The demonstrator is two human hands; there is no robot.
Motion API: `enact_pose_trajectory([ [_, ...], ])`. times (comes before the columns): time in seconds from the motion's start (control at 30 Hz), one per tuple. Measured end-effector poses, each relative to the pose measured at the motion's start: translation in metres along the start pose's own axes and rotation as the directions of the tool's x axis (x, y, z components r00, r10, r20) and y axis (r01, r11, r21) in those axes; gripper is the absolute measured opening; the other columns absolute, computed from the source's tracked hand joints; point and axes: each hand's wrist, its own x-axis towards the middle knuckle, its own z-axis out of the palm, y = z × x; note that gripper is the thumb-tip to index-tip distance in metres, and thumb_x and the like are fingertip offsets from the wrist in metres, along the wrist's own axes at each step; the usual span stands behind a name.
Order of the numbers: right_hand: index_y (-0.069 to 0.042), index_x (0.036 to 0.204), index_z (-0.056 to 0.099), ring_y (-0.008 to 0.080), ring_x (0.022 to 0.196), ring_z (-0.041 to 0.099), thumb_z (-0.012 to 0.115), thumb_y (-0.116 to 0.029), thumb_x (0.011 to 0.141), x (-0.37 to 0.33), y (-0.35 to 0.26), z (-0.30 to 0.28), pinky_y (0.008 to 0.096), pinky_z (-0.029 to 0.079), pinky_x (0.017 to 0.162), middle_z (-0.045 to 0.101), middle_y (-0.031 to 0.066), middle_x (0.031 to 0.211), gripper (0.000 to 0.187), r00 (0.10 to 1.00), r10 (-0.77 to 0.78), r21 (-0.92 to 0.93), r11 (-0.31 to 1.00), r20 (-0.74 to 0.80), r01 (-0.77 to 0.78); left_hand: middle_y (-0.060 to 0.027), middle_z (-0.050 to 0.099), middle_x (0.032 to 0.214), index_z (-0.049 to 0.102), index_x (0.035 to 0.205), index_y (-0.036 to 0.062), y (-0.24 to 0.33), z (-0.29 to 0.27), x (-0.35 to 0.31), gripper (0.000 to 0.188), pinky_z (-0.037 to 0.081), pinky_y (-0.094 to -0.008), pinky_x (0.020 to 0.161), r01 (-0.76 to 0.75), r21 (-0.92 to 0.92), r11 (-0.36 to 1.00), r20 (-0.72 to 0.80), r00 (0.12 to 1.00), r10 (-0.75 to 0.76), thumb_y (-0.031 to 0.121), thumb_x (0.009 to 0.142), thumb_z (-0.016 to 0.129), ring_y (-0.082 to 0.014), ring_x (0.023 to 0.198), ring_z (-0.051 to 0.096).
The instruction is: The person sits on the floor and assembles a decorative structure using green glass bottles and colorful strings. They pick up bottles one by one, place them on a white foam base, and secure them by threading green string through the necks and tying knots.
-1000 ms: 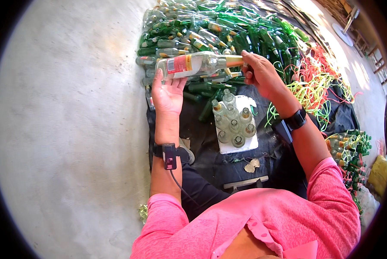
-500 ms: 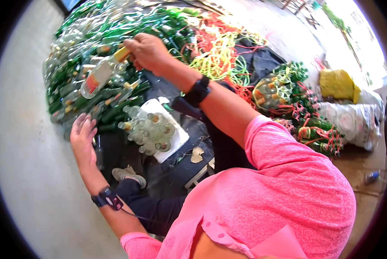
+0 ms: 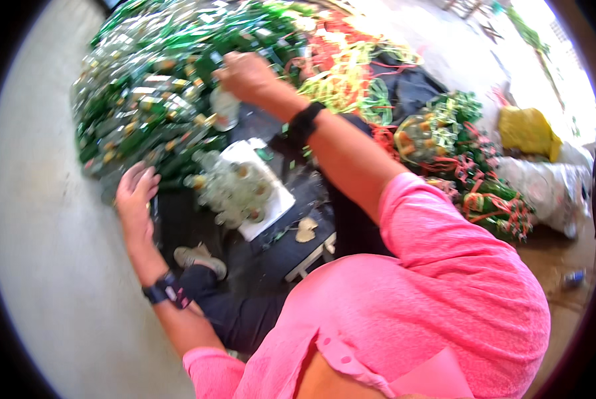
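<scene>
My right hand (image 3: 246,74) is closed round the neck end of a clear glass bottle (image 3: 224,110), which hangs bottom-down beside the pile. The hand and the bottle are blurred. At the pile's near left edge my left hand (image 3: 137,189) is open, its fingers loosely apart and nothing seen in them. A big heap of green and clear bottles (image 3: 145,126) lies on its sides beyond both hands. Between my arms, several clear bottles stand bunched together (image 3: 234,189) on a white board (image 3: 279,199).
Tangled red and yellow-green ties (image 3: 341,73) lie right of the heap. Tied bundles of bottles (image 3: 421,139) stand farther right, near a yellow sack (image 3: 527,131) and a white sack (image 3: 544,189). A dry leaf (image 3: 306,230) lies on the dark sheet near my shoe (image 3: 201,259).
My right hand has carried the bottle to the right, and it has swung from slanting left to hanging nearly upright. My left hand has shifted slightly up and right, still open.
</scene>
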Motion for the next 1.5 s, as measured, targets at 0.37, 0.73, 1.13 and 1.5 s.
enact_pose_trajectory([
  [0.37, 0.002, 0.094, 0.072, 0.0422, 0.095, 0.07, 0.066, -0.036, 0.093, -0.014, -0.007, 0.026, 0.0503, 0.056, 0.082, 0.072, 0.0253, 0.098, 0.039, 0.972, -0.068, -0.134, 0.986, 0.223, 0.099, -0.0083, 0.073, 0.111, 0.062, 0.128, 0.0009, -0.015, -0.011, 0.003, 0.037, 0.05, -0.0252, 0.079, -0.058, 0.105, 0.993, -0.008, 0.998, 0.059, 0.015, 0.095, 0.069, -0.013, 0.093, 0.068],
  [0.73, 0.003, 0.095, 0.073, 0.0425, 0.094, 0.07, 0.069, -0.03, 0.09, -0.04, -0.016, 0.067, 0.0492, 0.056, 0.083, 0.071, 0.0263, 0.094, 0.034, 0.901, -0.077, -0.138, 0.979, 0.427, 0.149, -0.0101, 0.072, 0.106, 0.063, 0.126, -0.0035, -0.021, -0.014, 0.007, 0.036, 0.055, -0.0285, 0.084, -0.155, 0.311, 0.937, 0.006, 0.987, 0.162, 0.011, 0.094, 0.069, -0.0149, 0.091, 0.068],
  [1.13, 0.0, 0.099, 0.072, 0.0429, 0.099, 0.068, 0.07, -0.03, 0.09, -0.065, -0.015, 0.109, 0.0497, 0.055, 0.086, 0.072, 0.0241, 0.1, 0.031, 0.839, -0.075, -0.131, 0.976, 0.539, 0.172, -0.0128, 0.076, 0.104, 0.067, 0.123, 0.0006, -0.022, -0.023, 0.002, 0.036, 0.056, -0.0327, 0.085, -0.191, 0.353, 0.916, -0.01, 0.978, 0.208, 0.017, 0.091, 0.07, -0.0208, 0.094, 0.072],
  [1.5, -0.003, 0.098, 0.073, 0.0401, 0.098, 0.07, 0.071, -0.031, 0.087, -0.076, -0.019, 0.123, 0.0494, 0.056, 0.085, 0.073, 0.0217, 0.098, 0.031, 0.828, -0.075, -0.106, 0.981, 0.556, 0.16, -0.0137, 0.073, 0.107, 0.064, 0.124, -0.0047, -0.02, -0.025, 0.0, 0.035, 0.055, -0.0298, 0.084, -0.21, 0.335, 0.918, 0.027, 0.977, 0.213, 0.01, 0.092, 0.068, -0.0163, 0.093, 0.069],
])
